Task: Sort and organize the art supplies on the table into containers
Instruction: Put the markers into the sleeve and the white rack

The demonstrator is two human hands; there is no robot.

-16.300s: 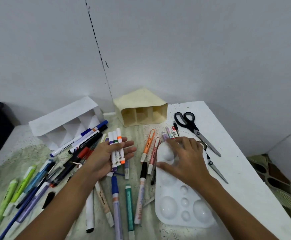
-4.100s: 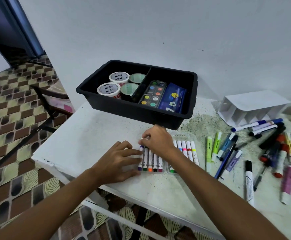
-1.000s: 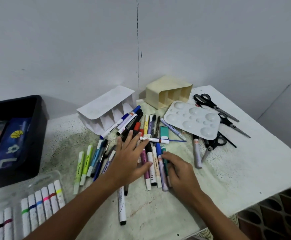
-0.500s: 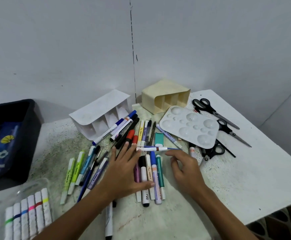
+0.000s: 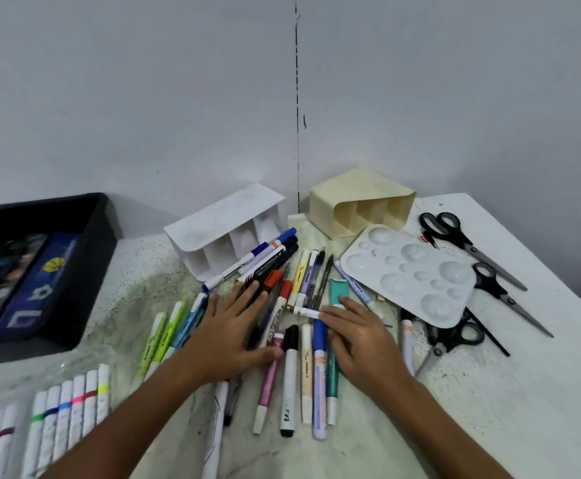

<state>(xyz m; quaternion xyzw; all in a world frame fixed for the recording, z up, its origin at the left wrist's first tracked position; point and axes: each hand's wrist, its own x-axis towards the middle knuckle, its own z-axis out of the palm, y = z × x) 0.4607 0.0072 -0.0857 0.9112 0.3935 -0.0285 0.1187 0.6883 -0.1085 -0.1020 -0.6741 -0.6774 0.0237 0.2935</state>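
A heap of markers and pens (image 5: 290,361) lies in the middle of the white table (image 5: 510,402). My left hand (image 5: 228,335) lies flat on the heap's left side, fingers straight and spread over black and red markers. My right hand (image 5: 361,338) rests flat on the heap's right side, its fingertips touching a small white marker (image 5: 305,312) and a teal marker (image 5: 338,291). A white divided holder (image 5: 226,229) and a cream divided holder (image 5: 361,202) lie on their sides at the back.
A black bin (image 5: 99,250) with paint sets stands at the left. A clear case of white markers (image 5: 50,420) lies at the front left. A white paint palette (image 5: 408,274) and several black scissors (image 5: 468,243) lie at the right. Green highlighters (image 5: 157,340) lie left of my hand.
Both hands have slid forward over the heap, the right one reaching the small white marker and the teal marker. The view has shifted slightly; the markers lie much as before.
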